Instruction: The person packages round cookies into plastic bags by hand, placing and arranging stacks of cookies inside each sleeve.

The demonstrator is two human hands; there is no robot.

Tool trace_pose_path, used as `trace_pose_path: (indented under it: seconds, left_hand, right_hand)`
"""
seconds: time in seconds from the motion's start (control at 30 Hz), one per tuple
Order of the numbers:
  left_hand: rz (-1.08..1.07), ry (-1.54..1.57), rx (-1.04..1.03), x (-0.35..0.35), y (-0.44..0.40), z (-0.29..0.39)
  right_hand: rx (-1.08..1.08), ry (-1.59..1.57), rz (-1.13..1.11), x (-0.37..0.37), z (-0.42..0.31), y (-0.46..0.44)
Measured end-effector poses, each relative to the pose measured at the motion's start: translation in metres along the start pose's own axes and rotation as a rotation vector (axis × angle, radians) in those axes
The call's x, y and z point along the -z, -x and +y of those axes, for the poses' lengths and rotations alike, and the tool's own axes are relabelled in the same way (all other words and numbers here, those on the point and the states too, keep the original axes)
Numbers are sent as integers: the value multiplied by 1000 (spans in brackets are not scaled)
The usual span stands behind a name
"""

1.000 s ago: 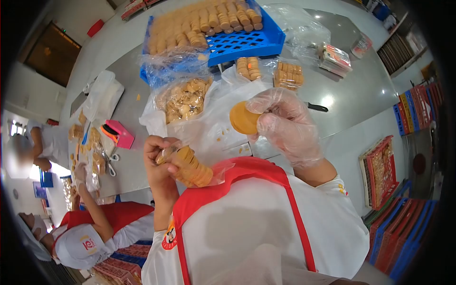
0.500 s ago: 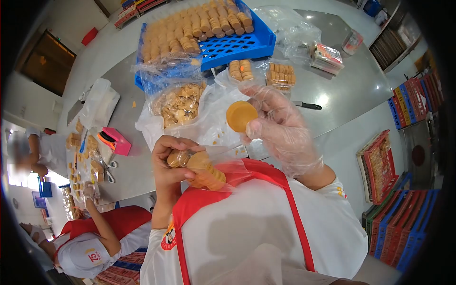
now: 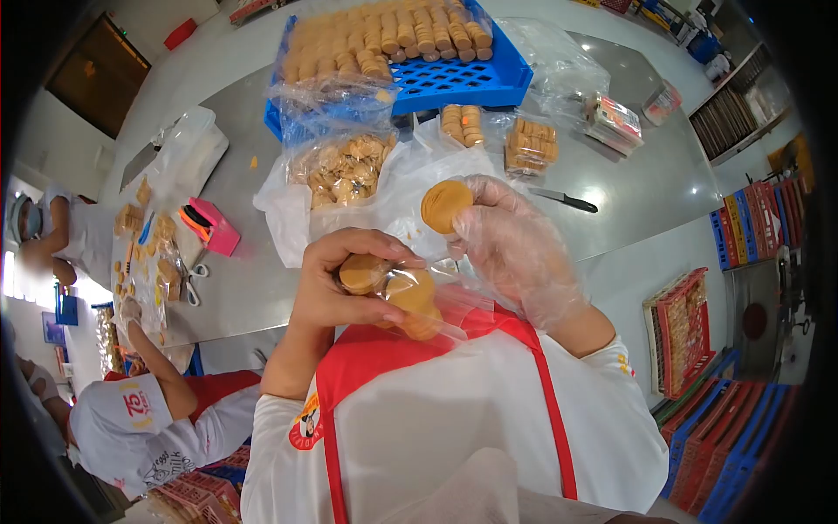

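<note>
My bare left hand (image 3: 327,284) grips a clear plastic bag of round tan biscuits (image 3: 412,293) in front of my chest. Rows of biscuits show through the film, and the bag's loose end points right. In my right hand (image 3: 528,249), covered by a clear plastic glove, a round golden biscuit (image 3: 446,207) is pinched by its edge, a little above the bag. Whether it is one biscuit or a short stack is hard to see. Beyond both hands, white paper (image 3: 288,227) lies under a clear bag of broken biscuits (image 3: 345,175).
A blue crate (image 3: 506,83) with biscuit rows stands at the table's far side. Near it are packed biscuits (image 3: 531,144), a knife (image 3: 567,201) and a stack of labels (image 3: 614,124). Scissors (image 3: 195,284) and a pink holder (image 3: 216,229) lie left, near a co-worker (image 3: 166,410).
My left hand has turned the biscuit bag and brought it slightly up and right, closer to my right hand. The biscuit in my right hand has shifted slightly right. The camera view has shifted too.
</note>
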State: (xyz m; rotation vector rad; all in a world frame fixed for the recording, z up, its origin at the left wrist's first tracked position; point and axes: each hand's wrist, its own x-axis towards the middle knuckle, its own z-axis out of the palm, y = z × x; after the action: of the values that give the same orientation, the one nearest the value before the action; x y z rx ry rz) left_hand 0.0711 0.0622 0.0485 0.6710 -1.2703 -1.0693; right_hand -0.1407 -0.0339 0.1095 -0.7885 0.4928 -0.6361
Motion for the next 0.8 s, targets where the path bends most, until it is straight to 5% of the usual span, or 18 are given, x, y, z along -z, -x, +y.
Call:
trace_pose_path:
  seconds: [0.8]
  left_hand:
    - [82, -57, 167, -9, 8, 9]
  right_hand:
    - [-209, -254, -54, -6, 44, -12]
